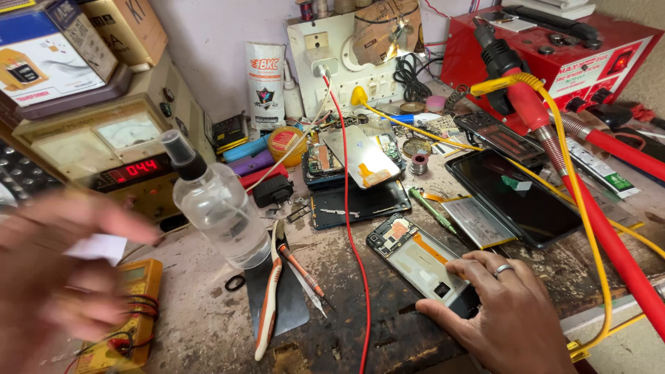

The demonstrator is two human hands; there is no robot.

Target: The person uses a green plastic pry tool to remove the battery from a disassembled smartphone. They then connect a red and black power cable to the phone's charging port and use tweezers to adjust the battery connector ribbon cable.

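Opened phone point(420, 262) under spread right hand point(500, 315); left hand point(52, 270) blurred, grip unclear; white pouch point(266, 83) behind.

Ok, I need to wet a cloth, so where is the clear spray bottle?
In the head view the clear spray bottle stands left of centre on the bench, in front of the meter box with the red display, just left of the red wire.

- one view only, from a camera worn on the person's head, looking steeply down and forward over a cluttered workbench point(208, 332).
- it sits close: the left hand point(55, 277) is blurred and large at the left edge of the frame, the right hand point(499, 312) at lower right.
- the far wall and red power unit point(575, 55) fill the top of the frame.
- no second view shares the scene.
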